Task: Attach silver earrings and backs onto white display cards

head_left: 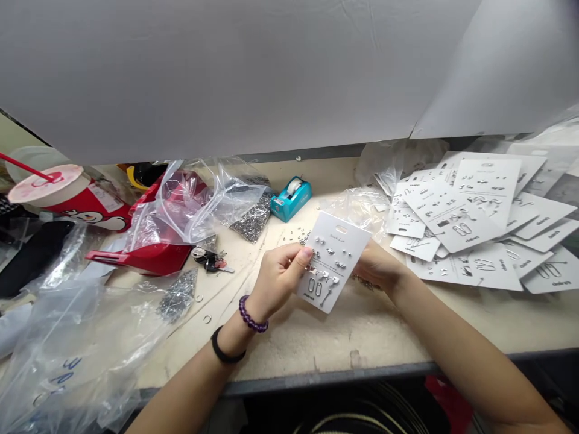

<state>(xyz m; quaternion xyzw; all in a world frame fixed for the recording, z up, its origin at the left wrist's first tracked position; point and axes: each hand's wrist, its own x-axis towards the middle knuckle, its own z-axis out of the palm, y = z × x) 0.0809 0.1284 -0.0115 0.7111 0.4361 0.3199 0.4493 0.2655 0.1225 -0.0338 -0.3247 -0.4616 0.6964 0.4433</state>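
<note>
the left hand (281, 274) grasps the white card (335, 241) near its left edge, thumb across the front, holding it tilted above the counter (307, 355). small silver earrings sit in rows on the card. the right hand (376, 265) is at the card's right edge, its fingers hidden behind, so whether it grips anything cannot be told. a pile of similar cards (484, 226) lies to the right; beyond the left hand stands a teal tape dispenser (292, 199), beside a clear bag of small metal pieces (254, 220).
</note>
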